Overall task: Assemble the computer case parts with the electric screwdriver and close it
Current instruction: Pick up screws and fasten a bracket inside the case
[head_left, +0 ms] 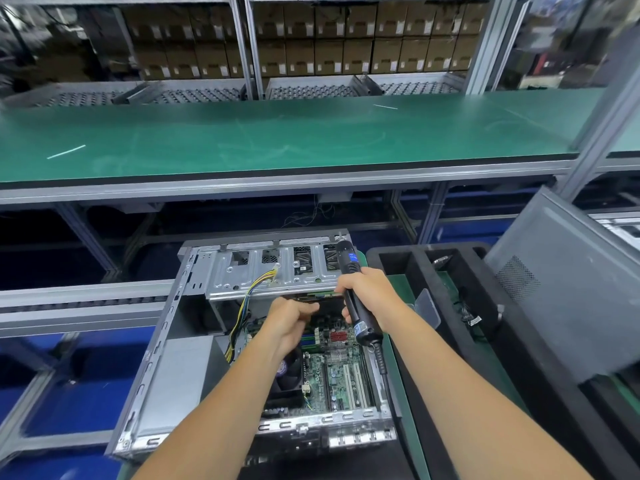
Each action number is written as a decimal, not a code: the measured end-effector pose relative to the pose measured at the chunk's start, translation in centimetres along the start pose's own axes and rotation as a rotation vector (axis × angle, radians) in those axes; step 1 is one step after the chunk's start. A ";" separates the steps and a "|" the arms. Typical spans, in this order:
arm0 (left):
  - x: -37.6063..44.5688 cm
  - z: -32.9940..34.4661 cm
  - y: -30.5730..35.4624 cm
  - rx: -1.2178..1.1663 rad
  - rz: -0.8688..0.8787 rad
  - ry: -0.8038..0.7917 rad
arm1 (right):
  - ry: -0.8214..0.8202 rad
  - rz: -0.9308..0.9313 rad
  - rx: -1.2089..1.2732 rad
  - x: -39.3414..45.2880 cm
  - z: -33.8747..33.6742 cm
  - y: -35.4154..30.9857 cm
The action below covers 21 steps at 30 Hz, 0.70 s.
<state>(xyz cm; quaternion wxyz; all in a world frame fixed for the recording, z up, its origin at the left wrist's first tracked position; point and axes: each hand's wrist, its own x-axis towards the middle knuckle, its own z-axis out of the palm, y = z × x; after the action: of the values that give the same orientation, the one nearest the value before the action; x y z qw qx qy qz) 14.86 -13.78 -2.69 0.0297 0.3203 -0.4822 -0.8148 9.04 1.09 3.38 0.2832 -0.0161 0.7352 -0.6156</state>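
Observation:
An open grey computer case (162,341) lies in front of me with its green motherboard (332,372) exposed and a metal drive cage (263,271) at its far end. My right hand (367,292) grips a black electric screwdriver (360,320), its tip pointing away toward the cage's far right corner and its cord trailing down toward me. Over the board, my left hand (291,320) has its fingers curled on a dark card-like part (322,299) just below the cage. A bundle of yellow and black wires (246,310) runs from the cage down into the case.
A grey side panel (568,299) leans at the right over a black foam tray (436,271) holding small parts and cables. A green-topped workbench (277,140) spans the view beyond the case, with shelves of cardboard boxes (346,39) behind. Conveyor rails (83,306) run at left.

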 end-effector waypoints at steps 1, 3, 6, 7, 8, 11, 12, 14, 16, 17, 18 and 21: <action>0.3 0.0 -0.2 -0.018 -0.006 0.025 | -0.001 0.001 0.002 0.0 0.0 0.0; 0.2 0.2 -0.3 -0.086 -0.037 0.040 | -0.004 0.004 0.008 0.2 -0.1 0.0; 0.3 0.9 -0.4 -0.176 -0.054 0.078 | -0.011 0.007 0.022 0.4 -0.1 0.1; 0.3 1.2 -0.4 -0.196 -0.043 0.102 | -0.012 0.009 0.024 0.5 -0.2 0.2; 0.4 1.5 -0.5 -0.212 -0.038 0.129 | -0.012 0.011 0.024 0.6 -0.2 0.2; 0.8 1.8 -1.1 -0.216 -0.044 0.164 | -0.016 0.011 0.031 0.8 -0.2 0.3; 0.8 1.9 -1.2 -0.211 -0.047 0.166 | -0.019 0.009 0.034 0.8 -0.2 0.3; 0.7 2.1 -1.4 -0.199 -0.043 0.180 | -0.025 0.003 0.039 0.9 -0.3 0.4; 0.6 2.1 -1.4 -0.182 -0.020 0.184 | -0.027 -0.004 0.039 0.9 -0.3 0.5; 0.5 2.0 -1.3 -0.173 -0.028 0.185 | -0.027 -0.007 0.040 0.9 -0.3 0.6; 0.2 2.0 -1.0 -0.150 -0.053 0.184 | -0.026 -0.009 0.042 0.9 -0.3 0.6; -1.2 1.9 -0.2 0.242 -0.107 0.189 | -0.036 -0.004 0.039 0.8 -0.3 0.5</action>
<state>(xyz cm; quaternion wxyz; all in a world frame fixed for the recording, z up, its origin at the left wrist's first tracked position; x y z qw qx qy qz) 14.79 -11.82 -1.62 -0.0073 0.4220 -0.5543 -0.7174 8.37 1.22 2.67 0.2955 -0.0229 0.7178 -0.6300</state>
